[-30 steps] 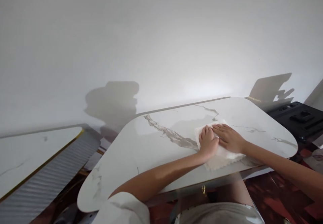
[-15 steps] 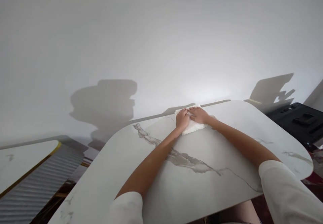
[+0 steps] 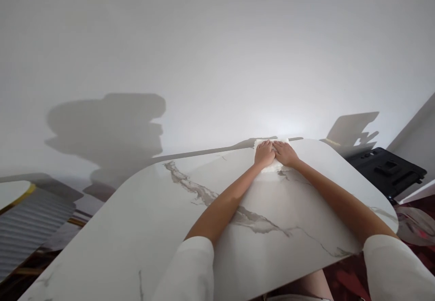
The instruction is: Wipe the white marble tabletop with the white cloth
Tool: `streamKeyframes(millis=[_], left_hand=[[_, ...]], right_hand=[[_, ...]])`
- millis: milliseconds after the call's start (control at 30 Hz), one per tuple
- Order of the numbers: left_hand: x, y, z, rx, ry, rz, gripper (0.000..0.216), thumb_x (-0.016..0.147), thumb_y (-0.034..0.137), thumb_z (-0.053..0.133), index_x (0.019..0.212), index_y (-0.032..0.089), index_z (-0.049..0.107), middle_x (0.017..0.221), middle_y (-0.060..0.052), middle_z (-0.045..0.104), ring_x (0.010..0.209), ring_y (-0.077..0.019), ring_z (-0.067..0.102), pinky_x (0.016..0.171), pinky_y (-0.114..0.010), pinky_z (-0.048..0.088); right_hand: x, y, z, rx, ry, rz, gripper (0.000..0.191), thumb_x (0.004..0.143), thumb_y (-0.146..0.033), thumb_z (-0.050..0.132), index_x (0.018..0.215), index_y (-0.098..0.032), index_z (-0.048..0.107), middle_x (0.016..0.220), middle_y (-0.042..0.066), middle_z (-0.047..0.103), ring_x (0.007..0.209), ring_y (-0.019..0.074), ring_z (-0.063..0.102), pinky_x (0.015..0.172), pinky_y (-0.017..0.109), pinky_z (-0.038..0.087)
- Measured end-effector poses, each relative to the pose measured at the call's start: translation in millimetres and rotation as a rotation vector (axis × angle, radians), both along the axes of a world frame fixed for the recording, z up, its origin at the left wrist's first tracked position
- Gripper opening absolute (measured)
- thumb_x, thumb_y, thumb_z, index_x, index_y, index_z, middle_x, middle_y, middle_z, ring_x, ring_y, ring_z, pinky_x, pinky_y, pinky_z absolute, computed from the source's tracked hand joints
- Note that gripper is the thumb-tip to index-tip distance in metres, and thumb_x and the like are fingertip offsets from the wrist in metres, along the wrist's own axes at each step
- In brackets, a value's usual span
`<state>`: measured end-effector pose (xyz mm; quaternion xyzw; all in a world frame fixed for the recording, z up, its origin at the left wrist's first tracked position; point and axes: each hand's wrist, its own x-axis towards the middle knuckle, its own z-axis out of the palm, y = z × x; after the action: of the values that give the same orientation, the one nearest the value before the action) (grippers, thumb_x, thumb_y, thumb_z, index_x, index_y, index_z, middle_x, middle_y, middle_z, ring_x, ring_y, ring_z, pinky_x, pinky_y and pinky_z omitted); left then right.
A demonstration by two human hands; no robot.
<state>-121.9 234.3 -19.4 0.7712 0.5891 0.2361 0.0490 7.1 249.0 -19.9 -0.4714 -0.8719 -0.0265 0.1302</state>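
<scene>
A white cloth lies on a white marble-patterned table, by the far edge along the wall. My left hand rests flat on its left part, palm down, fingers pointing to the wall. On the right part, my right hand presses down beside it, fingers stretched forward and leaning toward the left hand. The hands meet or nearly meet in the middle of the cloth. Both arms reach far across the tabletop. The palms' undersides are hidden.
A plain wall runs behind the table and carries shadows. At the right stands a black case-like object. To the left is another table with a gold edge and ribbed grey side. A red patterned floor shows below.
Both hands and the cloth have slid right along the table's far edge. The fingers of my right hand are closer together. The camera view has shifted to the right.
</scene>
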Motion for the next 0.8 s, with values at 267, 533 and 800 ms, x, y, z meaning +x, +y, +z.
streamKeyframes(millis=[267, 533, 800], left_hand=[[-1.7, -80.1, -0.5, -0.008, 0.033, -0.006, 0.044, 0.089, 0.012, 0.032, 0.131, 0.010, 0.045, 0.142, -0.012, 0.044, 0.134, -0.0209, 0.034, 0.112, -0.034, 0.022], [-39.4, -176.8, -6.3, -0.048, 0.010, 0.046, 0.051, 0.086, 0.013, 0.034, 0.136, 0.012, 0.044, 0.145, -0.012, 0.041, 0.136, -0.0229, 0.033, 0.114, -0.040, 0.023], [-15.6, -255.7, -4.5, -0.298, -0.257, 0.162, 0.066, 0.076, 0.015, 0.040, 0.141, 0.018, 0.039, 0.150, -0.003, 0.032, 0.141, -0.0217, 0.025, 0.117, -0.037, 0.019]], right_hand=[[-3.0, -85.7, 1.2, 0.003, -0.033, -0.033, 0.049, 0.095, -0.022, 0.029, 0.140, -0.005, 0.040, 0.145, 0.014, 0.041, 0.134, 0.0258, 0.034, 0.109, 0.041, 0.026], [-34.3, -180.4, -0.6, 0.074, -0.021, 0.093, 0.050, 0.092, -0.020, 0.034, 0.138, -0.003, 0.043, 0.142, 0.017, 0.044, 0.131, 0.0309, 0.038, 0.108, 0.047, 0.029], [2.2, -252.2, -2.2, 0.040, 0.042, 0.226, 0.053, 0.090, -0.022, 0.035, 0.142, -0.009, 0.039, 0.145, 0.014, 0.041, 0.134, 0.0271, 0.035, 0.110, 0.048, 0.030]])
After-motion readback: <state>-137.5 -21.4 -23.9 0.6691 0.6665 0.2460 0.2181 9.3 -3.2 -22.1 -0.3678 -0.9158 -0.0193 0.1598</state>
